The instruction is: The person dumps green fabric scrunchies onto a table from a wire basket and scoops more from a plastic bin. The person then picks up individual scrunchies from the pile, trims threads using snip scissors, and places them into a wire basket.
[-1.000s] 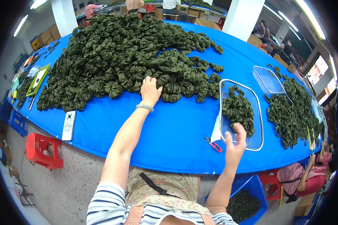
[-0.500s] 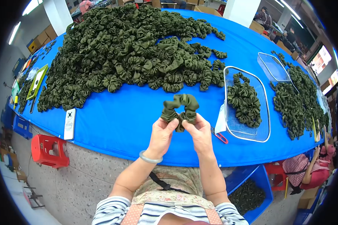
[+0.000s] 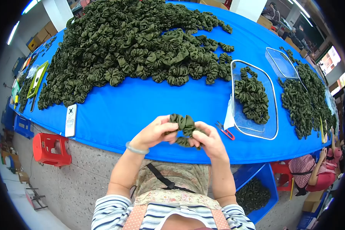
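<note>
A dark green gathered-fabric scrunchie (image 3: pixel 184 125) is stretched between my two hands, above the near part of the blue table. My left hand (image 3: pixel 157 132) has its fingers closed round one side of the ring. On the opposite side, my right hand (image 3: pixel 210 141) pinches the fabric between thumb and fingers. Beyond them lies a big heap of scrunchies (image 3: pixel 130 46). To the right, a wire mesh basket (image 3: pixel 274 126) contains several more scrunchies (image 3: pixel 252 97). Red-handled snips (image 3: pixel 227 132) rest beside the basket, close to my right hand.
A white phone (image 3: pixel 70 120) lies near the table's left edge, by a red stool (image 3: pixel 51 149). Another mesh basket (image 3: pixel 281 63) and more green pieces (image 3: pixel 306 99) are at the right. Below the table edge stands a blue bin (image 3: pixel 272 201); a co-worker (image 3: pixel 314 170) sits beyond it.
The scrunchie has come lower and turned in my hands. My left hand has shifted from the ring's bottom to its left side, and my right hand to its right side.
</note>
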A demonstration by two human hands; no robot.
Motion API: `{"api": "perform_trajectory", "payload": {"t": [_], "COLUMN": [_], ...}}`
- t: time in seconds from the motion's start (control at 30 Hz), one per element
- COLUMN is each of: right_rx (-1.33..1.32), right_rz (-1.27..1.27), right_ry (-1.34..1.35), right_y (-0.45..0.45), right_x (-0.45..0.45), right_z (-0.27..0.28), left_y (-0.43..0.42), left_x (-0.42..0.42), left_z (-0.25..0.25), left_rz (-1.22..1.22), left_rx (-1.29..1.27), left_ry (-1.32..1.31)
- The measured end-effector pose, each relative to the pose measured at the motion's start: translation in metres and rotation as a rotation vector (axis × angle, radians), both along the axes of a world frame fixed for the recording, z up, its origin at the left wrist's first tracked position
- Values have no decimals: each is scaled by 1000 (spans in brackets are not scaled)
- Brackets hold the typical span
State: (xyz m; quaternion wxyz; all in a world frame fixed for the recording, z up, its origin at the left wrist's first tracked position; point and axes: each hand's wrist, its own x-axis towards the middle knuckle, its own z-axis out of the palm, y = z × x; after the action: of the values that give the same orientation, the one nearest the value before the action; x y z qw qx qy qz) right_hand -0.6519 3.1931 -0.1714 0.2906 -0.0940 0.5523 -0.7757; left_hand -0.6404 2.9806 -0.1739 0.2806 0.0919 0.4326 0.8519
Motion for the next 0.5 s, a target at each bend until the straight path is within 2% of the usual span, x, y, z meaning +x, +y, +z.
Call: {"api": "perform_trajectory", "payload": {"t": [0.03, 0.07, 0.1, 0.13, 0.17, 0.23, 0.3, 0.37, 0.47, 0.5], "right_rx": [44, 70, -203, -222, -377, -180, 47, 49, 41, 40], "right_rz": [-108, -290, -624, -735, -777, -1001, -1227, -1006, -709, -608], "right_ry": [53, 218, 219, 216, 316, 386, 379, 436, 538, 569], "right_y": [9, 21, 32, 61, 73, 105, 112, 96, 68, 62], "right_x": [-2, -9, -20, -26, -35, -39, -37, -20, -1, 4], "right_z": [-2, 3, 0, 12, 30, 11, 15, 26, 30, 29], "left_y": [6, 14, 13, 11, 7, 0, 0, -8, -5, -4], "left_x": [-12, -27, -46, -64, -87, -128, -153, -172, -162, -151], "left_z": [-9, -13, -18, -24, -32, -51, -71, -89, -68, -57], "left_rz": [143, 283, 412, 548, 681, 853, 973, 824, 770, 730], "left_rx": [-108, -218, -389, -580, -829, -1229, -1400, -1691, -1446, -1058], "left_ry": [158, 316, 434, 527, 577, 785, 999, 983, 734, 533]}}
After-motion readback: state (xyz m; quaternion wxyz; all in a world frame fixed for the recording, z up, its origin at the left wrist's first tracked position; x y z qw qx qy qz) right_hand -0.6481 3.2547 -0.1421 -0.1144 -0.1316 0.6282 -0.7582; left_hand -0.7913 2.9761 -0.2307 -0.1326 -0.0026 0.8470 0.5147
